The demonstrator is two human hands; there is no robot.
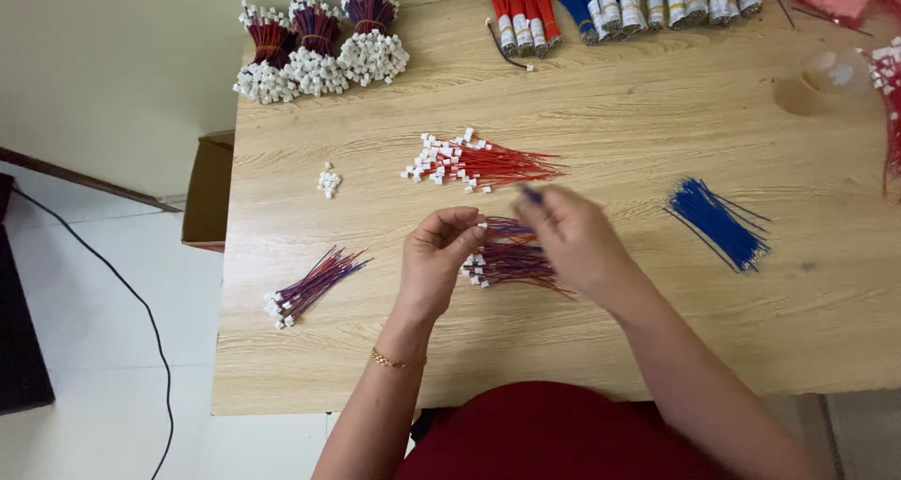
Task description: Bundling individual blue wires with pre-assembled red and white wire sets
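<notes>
Head view, left hand [436, 255] pinching a white connector on a red-and-blue wire, right hand [572, 236] blurred, fingers closed on a blue wire tip, both above the mixed wire pile [511, 264] mid-counter [610, 349], red wire pile [479, 164] just beyond, blue wires [718, 222] to the right.

Matt, grained wooden table [610, 114] bears plastic-sheathed wires [718, 222] with white plastic connectors [328, 180].

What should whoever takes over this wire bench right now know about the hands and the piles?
Left hand pinches a white connector at its fingertips. Right hand pinches a blue wire beside it.
Both hover over the mixed red-blue pile.
Red wires with connectors lie behind; loose blue wires lie right.
Done: a small finished bunch lies left, tied bundles at the back.
Left: red and blue piles.
</notes>
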